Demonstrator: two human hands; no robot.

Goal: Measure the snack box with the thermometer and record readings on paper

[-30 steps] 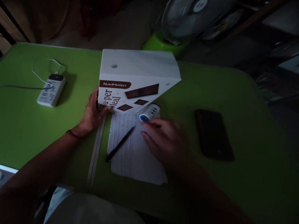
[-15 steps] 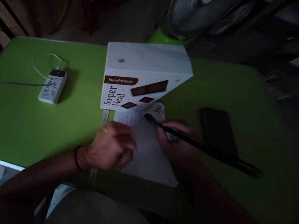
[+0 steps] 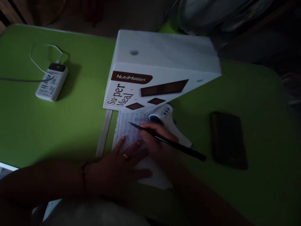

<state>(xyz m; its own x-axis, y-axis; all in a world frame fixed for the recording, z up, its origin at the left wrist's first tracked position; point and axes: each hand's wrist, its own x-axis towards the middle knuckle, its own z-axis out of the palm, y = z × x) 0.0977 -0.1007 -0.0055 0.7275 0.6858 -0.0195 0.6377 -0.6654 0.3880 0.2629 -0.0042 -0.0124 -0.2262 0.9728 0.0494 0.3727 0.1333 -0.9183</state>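
A sheet of paper [image 3: 131, 128] with dense rows of marks lies on the green table, its far edge by the white box. My left hand [image 3: 124, 166] rests flat on the paper with fingers spread. Between the fingers of my right hand [image 3: 155, 138] is a black pen [image 3: 171, 142], its tip pointing left over the marked rows. Whether the tip touches the sheet I cannot tell. Just behind the right hand lies a white and blue infrared thermometer [image 3: 168, 117], partly covered by that hand.
The white box [image 3: 160, 72] stands on the green table [image 3: 77, 125] beyond the paper. At left lies a power bank [image 3: 51, 83] with a white cable [image 3: 35, 62] plugged in. A dark, wallet-like object [image 3: 228, 139] lies to the right. The light is dim.
My left hand has gone from a loose fist to lying spread on the paper. My right hand has brought the pen left, over the written rows. The view has shifted slightly.
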